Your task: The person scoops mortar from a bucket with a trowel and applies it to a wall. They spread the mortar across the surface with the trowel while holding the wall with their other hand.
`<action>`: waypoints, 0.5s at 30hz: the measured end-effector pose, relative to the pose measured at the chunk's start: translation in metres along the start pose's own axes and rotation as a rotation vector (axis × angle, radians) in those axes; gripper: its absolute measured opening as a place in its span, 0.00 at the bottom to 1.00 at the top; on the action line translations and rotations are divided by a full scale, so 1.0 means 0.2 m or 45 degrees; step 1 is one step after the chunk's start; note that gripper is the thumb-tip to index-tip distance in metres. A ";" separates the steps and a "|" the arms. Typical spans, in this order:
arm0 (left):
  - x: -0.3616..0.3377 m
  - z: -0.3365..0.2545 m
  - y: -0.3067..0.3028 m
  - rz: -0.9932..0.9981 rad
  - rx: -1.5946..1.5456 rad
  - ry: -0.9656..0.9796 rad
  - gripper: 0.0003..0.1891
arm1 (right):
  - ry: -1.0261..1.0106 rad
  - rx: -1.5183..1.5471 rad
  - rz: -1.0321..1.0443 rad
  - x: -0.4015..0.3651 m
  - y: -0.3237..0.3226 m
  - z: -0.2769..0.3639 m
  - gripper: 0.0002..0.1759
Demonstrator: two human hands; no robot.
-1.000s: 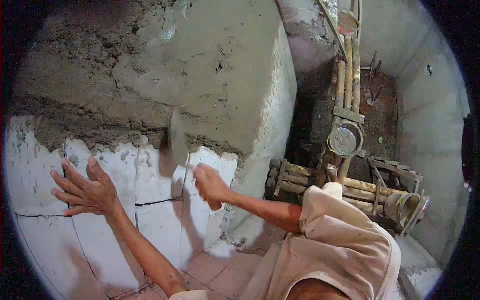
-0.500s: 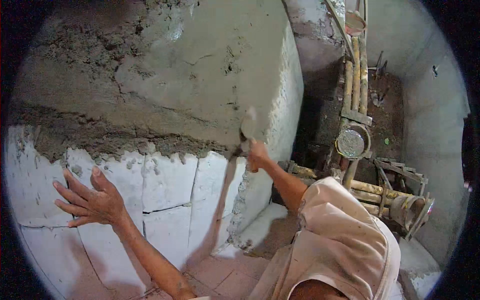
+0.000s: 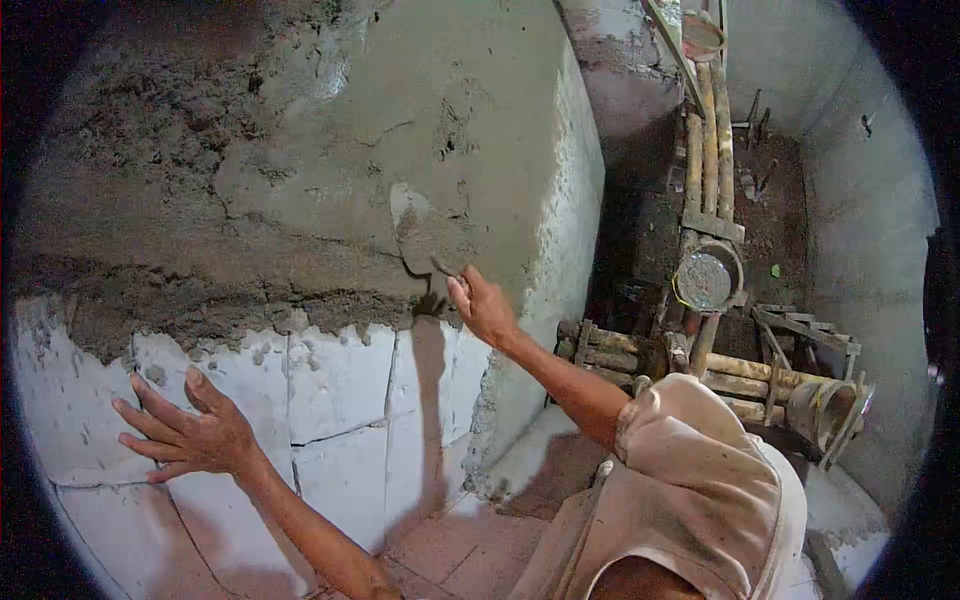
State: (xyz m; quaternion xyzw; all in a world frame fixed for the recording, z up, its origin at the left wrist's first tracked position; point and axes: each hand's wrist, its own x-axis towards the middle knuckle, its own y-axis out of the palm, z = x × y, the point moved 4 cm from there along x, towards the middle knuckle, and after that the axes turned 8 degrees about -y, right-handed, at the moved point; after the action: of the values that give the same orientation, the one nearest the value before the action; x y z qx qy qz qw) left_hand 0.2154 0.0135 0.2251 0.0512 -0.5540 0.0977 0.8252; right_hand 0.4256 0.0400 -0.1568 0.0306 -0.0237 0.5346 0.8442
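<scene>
My right hand (image 3: 483, 305) is closed around the handle of a trowel (image 3: 412, 225), whose blade lies against the wet grey plaster (image 3: 330, 200) on the wall. Bare white blocks (image 3: 340, 385) show below the plaster's ragged lower edge. In front of those blocks, at the left, my left hand (image 3: 200, 430) is held with its fingers spread and nothing in it. The plaster around the trowel looks fairly smooth, while farther left it is rough and lumpy.
To the right stands a bucket of grey mortar (image 3: 705, 280) by bamboo poles (image 3: 712, 150). Another bucket (image 3: 820, 415) lies tilted near the lower bamboo rails. The plastered wall ends at a vertical corner (image 3: 570, 170). Pinkish tiles (image 3: 450, 540) cover the floor below.
My right hand has moved the trowel left and slightly up across the plaster, away from the wall corner. My left hand stays spread in nearly the same place, slightly lower in view.
</scene>
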 end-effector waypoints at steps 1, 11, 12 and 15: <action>0.01 0.00 0.00 -0.035 0.004 0.010 0.33 | -0.179 -0.273 -0.007 0.06 0.02 -0.03 0.23; 0.01 0.02 0.01 0.047 0.056 -0.002 0.34 | 0.984 1.182 -0.085 0.11 0.09 -0.14 0.23; 0.01 0.02 0.00 0.041 0.071 0.004 0.34 | 0.894 1.180 -0.043 0.07 0.11 0.04 0.23; 0.00 -0.01 -0.01 0.029 0.073 0.001 0.35 | 0.640 1.217 0.115 -0.11 0.21 0.37 0.19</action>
State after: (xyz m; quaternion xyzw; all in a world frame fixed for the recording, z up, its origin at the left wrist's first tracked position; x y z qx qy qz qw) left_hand 0.2181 0.0120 0.2243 0.0686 -0.5510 0.1228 0.8225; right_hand 0.3769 0.0321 -0.0838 0.2814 0.4234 0.5125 0.6920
